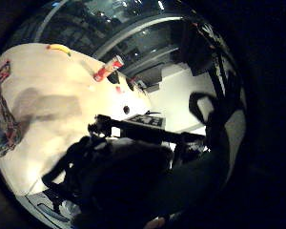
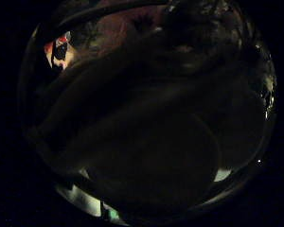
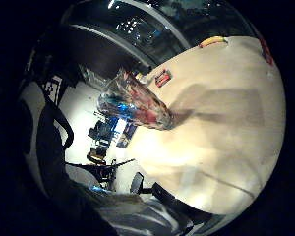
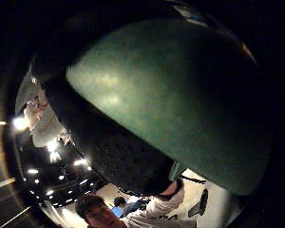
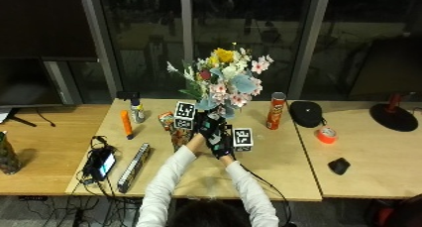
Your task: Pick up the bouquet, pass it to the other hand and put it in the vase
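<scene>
From the outside view we see the bouquet held upright above the table, its stems going down into both gloved hands, which meet in front of us at the table's middle. Our right hand is wrapped round the stems just under the blooms. Our left hand sits right beside it, touching or nearly so; we cannot tell whether its fingers are round the stems or relaxed. The vase stands on the table just below and beside the left hand, partly hidden by it. Beyond the right hand stands a red crisp can, and further out on that side lie a black pouch, a roll of orange tape and a small black object. On the left hand's far side lie an orange tube, a small bottle, a long flat box and a phone.

The left little finger side view looks along the table to the crisp can, with a dark gloved hand close below.

The left thumb side view is almost filled by a dark shape close to the palm; we cannot make it out.

The right little finger side view shows the patterned glass vase standing on the table, near that palm.

The right thumb side view is filled by a green wrapped surface against the palm.
</scene>
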Demonstrator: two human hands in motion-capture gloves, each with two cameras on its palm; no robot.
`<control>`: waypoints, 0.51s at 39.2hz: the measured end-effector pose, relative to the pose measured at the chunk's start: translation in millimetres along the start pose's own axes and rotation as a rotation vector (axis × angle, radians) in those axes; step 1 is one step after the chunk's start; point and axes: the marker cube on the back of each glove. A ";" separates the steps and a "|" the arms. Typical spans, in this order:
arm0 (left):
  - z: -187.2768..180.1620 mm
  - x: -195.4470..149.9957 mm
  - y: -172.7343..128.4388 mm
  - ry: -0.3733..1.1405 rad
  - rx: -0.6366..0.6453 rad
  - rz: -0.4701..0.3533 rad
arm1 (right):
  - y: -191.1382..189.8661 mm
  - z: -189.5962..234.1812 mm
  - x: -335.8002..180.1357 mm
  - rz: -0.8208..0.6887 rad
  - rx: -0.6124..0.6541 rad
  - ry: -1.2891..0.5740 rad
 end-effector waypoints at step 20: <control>-38.6 22.1 -10.8 -0.049 0.094 0.023 | 6.9 -6.0 -8.5 0.010 -0.187 -0.018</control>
